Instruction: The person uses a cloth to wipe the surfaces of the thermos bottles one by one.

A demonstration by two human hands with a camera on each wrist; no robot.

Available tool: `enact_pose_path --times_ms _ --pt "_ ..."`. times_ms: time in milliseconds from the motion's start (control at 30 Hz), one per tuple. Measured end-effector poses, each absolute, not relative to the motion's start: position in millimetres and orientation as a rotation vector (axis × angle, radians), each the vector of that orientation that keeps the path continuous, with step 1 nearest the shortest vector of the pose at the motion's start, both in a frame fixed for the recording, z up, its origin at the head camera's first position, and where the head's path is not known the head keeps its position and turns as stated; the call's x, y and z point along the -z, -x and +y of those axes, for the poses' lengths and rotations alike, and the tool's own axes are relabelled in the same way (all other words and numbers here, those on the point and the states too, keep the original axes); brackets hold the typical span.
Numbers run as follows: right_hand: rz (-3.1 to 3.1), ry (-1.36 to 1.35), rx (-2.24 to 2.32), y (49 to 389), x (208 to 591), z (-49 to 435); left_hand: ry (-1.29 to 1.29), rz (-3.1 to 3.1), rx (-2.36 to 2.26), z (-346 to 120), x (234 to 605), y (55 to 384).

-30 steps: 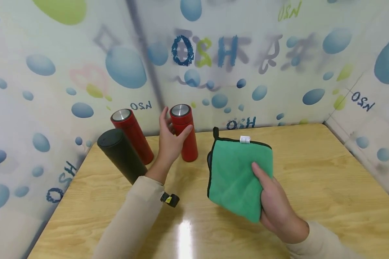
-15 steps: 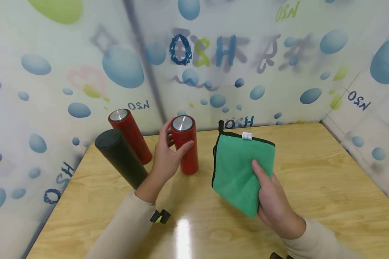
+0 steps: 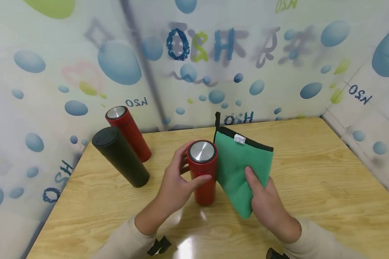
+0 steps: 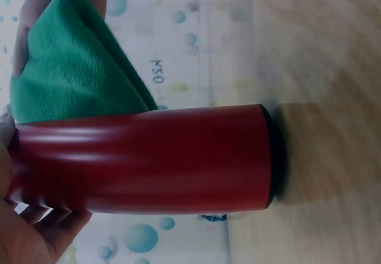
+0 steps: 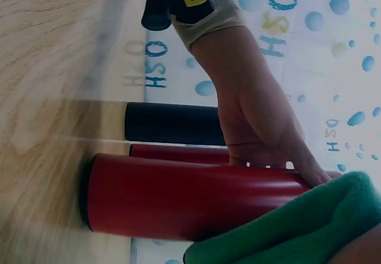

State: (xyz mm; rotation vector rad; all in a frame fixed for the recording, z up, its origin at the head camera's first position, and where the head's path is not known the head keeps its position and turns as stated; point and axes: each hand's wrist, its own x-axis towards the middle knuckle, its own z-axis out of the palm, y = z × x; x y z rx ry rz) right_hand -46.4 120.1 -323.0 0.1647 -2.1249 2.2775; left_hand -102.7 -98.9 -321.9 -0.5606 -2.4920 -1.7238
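Red flask clasped in left grip, green cloth held in right grip, table edge well behind

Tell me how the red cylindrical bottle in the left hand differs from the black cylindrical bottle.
The red cylindrical bottle has a shiny silver lid top with a dark rim, whereas the black cylindrical bottle has a black top. The left hand grips the red bottle, but no hand touches the black bottle. Both are tall and upright.
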Motion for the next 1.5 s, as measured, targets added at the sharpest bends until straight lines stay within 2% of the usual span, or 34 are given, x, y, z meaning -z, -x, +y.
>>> enact_pose_path --times_ms 100,300,400,700,1133,1500 --pt "-2.117 -0.287 -2.24 43.7 327.1 118.0 0.601 -2.474 1.742 -94.5 326.6 99.0" --pt "-2.011 -0.713 -2.211 44.5 338.3 113.5 0.671 -2.458 1.754 -90.5 331.1 96.4" --pt "-2.012 -0.795 -2.159 44.6 341.1 111.8 0.693 -2.466 1.727 -90.0 331.4 96.9" --pt "-2.174 -0.733 -2.129 44.6 340.4 106.9 0.754 -2.562 1.487 -92.9 323.0 100.4" --pt "-2.348 -0.527 -2.076 46.3 345.8 102.2 0.707 -2.683 1.495 -92.0 315.0 101.6" --pt "-2.25 -0.573 -2.063 41.5 340.3 105.7 0.724 -2.668 1.493 -91.6 315.2 102.0"
